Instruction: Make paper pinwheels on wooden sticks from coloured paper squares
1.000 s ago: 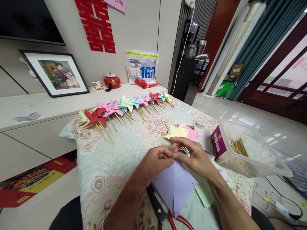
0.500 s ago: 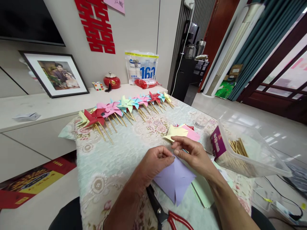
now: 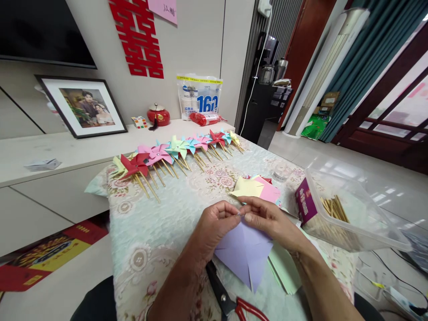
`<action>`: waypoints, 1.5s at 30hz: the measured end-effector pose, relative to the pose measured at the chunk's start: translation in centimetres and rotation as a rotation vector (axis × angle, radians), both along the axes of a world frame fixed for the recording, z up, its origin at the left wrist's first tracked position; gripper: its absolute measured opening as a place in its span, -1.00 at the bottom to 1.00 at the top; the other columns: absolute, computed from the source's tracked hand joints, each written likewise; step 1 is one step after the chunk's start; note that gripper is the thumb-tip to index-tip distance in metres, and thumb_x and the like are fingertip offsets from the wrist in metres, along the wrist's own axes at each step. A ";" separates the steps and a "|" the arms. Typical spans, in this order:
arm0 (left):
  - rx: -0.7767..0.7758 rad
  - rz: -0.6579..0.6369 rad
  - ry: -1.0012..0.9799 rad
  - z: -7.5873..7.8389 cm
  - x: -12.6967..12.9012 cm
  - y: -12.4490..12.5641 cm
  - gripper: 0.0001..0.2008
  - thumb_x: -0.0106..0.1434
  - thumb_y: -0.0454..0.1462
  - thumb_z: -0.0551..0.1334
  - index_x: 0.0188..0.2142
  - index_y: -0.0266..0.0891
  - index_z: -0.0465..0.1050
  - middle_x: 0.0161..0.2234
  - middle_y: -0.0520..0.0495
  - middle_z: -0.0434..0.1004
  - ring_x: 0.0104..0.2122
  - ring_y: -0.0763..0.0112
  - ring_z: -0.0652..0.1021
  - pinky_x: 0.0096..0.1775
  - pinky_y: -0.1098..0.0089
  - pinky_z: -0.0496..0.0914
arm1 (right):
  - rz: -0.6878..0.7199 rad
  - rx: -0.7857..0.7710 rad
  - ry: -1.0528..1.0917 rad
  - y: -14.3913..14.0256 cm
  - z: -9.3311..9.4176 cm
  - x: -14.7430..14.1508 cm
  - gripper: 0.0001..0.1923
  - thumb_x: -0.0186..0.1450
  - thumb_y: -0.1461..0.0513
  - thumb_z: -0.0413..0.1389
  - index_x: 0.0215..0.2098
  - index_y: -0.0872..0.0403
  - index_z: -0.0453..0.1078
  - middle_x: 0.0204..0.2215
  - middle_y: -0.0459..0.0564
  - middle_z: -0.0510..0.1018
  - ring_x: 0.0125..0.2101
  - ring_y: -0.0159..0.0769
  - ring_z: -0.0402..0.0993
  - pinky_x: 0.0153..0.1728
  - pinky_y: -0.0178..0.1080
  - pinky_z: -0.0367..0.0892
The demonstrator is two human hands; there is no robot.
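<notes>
A square of purple paper (image 3: 245, 249) with slits running in from its corners lies below my hands. My left hand (image 3: 219, 227) pinches at its far corner, thumb against forefinger. My right hand (image 3: 267, 220) is closed too, its thumb and fingertips meeting the left ones. A tiny shiny bit shows between the fingertips, too small to name. Partly under my left wrist and the purple paper lie red-handled scissors (image 3: 224, 296). A stack of pale green paper (image 3: 284, 269) is beside the purple sheet, below my right forearm.
Cut yellow paper (image 3: 247, 187) and pink paper (image 3: 270, 191) lie beyond my hands. A clear plastic box (image 3: 354, 223) of thin sticks (image 3: 334, 209) stands at right, near a small round clear container (image 3: 281, 172). Finished paper pinwheels (image 3: 179, 146) line the table's far side.
My right hand has come in to the left, and its fingertips now meet those of my left hand. The view has shifted slightly.
</notes>
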State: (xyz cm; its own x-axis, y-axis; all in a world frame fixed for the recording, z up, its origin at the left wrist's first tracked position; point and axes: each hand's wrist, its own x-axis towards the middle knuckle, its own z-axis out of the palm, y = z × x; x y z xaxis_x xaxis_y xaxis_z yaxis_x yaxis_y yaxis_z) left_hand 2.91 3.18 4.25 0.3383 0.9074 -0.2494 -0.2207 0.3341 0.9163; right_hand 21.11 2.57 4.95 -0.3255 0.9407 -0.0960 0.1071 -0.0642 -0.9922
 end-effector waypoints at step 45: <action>0.015 0.043 0.131 -0.3 0.4 0.3 -0.77 -0.09 -0.19 0.42 -0.49 -0.26 0.46 -0.53 0.02 0.50 -0.53 0.48 0.41 -0.46 0.45 0.23 | 0.002 0.045 -0.131 0.0 -0.7 -0.7 -0.34 0.13 0.23 0.28 0.20 0.07 0.31 -0.55 -0.25 0.28 -0.54 -0.44 0.18 -0.54 -0.34 0.05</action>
State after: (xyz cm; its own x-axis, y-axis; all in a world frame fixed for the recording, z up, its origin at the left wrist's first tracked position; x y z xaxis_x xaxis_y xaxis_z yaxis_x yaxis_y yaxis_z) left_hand 3.34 3.48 3.95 0.2640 0.9243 -0.2755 -0.1124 0.3131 0.9430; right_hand 20.41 2.61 4.21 -0.3149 0.9443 -0.0955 0.2365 -0.0194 -0.9714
